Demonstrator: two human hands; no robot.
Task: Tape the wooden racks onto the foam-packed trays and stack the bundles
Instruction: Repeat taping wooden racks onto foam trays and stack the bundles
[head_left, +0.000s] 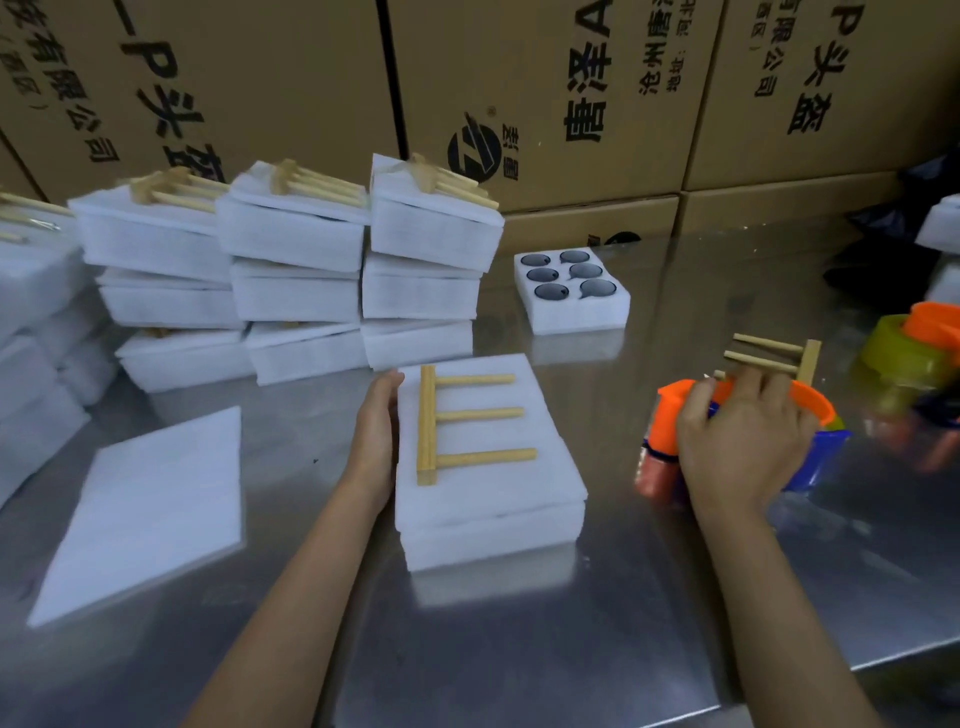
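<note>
- Head view: the left hand (375, 431) is resting with straight fingers against the left edge of the foam tray (488, 499); a wooden rack (457, 423) with three pegs is lying flat on its lid.
- The right hand (743, 441) is curling over an orange-and-blue tape dispenser (675, 415), fingers also touching a second rack (774, 358).
- Both are sitting on a shiny metal table (519, 649).
- A loose foam sheet (145, 514) is lying to the left.
- One open tray (571, 296) is showing six round holes.
- Three stacks of bundles (296, 270), three high, are standing behind.
- Printed cardboard boxes (545, 93) are lining the back.
</note>
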